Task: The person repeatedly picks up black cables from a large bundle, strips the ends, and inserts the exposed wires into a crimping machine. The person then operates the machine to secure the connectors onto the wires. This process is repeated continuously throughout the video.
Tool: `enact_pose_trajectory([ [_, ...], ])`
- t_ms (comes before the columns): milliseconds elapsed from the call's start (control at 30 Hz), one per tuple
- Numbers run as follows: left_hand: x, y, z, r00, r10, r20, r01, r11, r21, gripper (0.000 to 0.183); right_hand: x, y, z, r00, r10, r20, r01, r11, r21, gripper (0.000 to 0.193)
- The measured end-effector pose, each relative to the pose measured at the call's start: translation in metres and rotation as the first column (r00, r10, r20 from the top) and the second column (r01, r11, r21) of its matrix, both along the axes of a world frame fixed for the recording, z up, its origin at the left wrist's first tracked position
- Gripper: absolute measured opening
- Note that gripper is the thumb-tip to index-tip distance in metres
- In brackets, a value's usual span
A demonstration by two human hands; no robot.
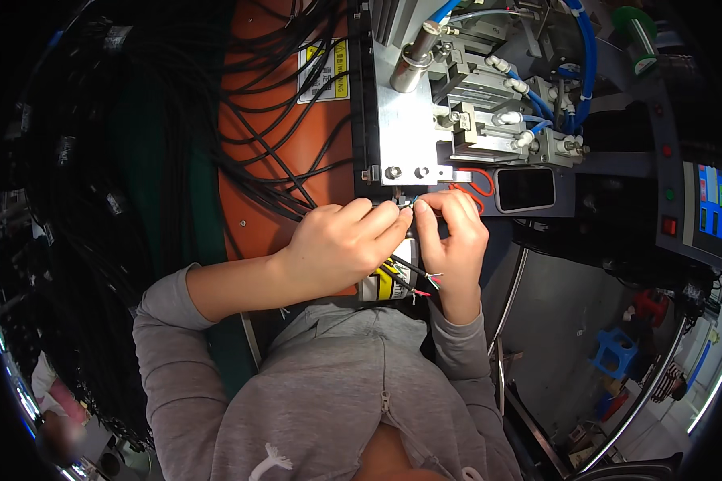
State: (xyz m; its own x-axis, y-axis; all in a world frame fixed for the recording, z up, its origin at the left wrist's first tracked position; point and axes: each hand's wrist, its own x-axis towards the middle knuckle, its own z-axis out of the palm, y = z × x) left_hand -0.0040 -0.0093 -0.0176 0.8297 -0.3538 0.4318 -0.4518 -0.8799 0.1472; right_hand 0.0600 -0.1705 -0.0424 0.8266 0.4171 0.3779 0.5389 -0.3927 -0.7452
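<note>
Both my hands meet at the front edge of a metal machine fixture [407, 136]. My left hand [337, 240] is closed, its thumb and forefinger pinching the end of a black cable whose thin coloured wires [414, 201] fan out under the fixture. Opposite it, my right hand [460, 236] pinches the same fine wires between thumb and forefinger. The wire tips are partly hidden by my fingers. Just below my hands, loose black cable ends [413, 276] show stripped red, white and dark strands. They lie over a white container with a yellow stripe [375, 287].
Many black cables [277, 188] spread over the orange work surface [249, 220] at left. Right of the fixture are red-handled scissors [483, 183] and a phone [525, 190]. Pneumatic cylinders [489, 120] with blue hoses stand behind. A control panel [698, 208] is far right; a blue stool [615, 353] stands below.
</note>
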Motion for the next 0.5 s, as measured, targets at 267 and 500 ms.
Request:
enact_pose_trajectory([
  [267, -0.001, -0.002, 0.003, 0.999, 0.046, -0.009, -0.045, 0.998, 0.049, 0.025, -0.004, 0.005, -0.007, 0.999, -0.031, 0.029, 0.028, 0.996, 0.081, 0.009],
  [500, 0.004, 0.003, -0.001, 1.0, 0.009, 0.002, -0.008, 0.999, -0.039, 0.017, -0.008, 0.005, -0.03, 0.677, 0.218, -0.703, 0.233, 0.843, 0.485, 0.008],
])
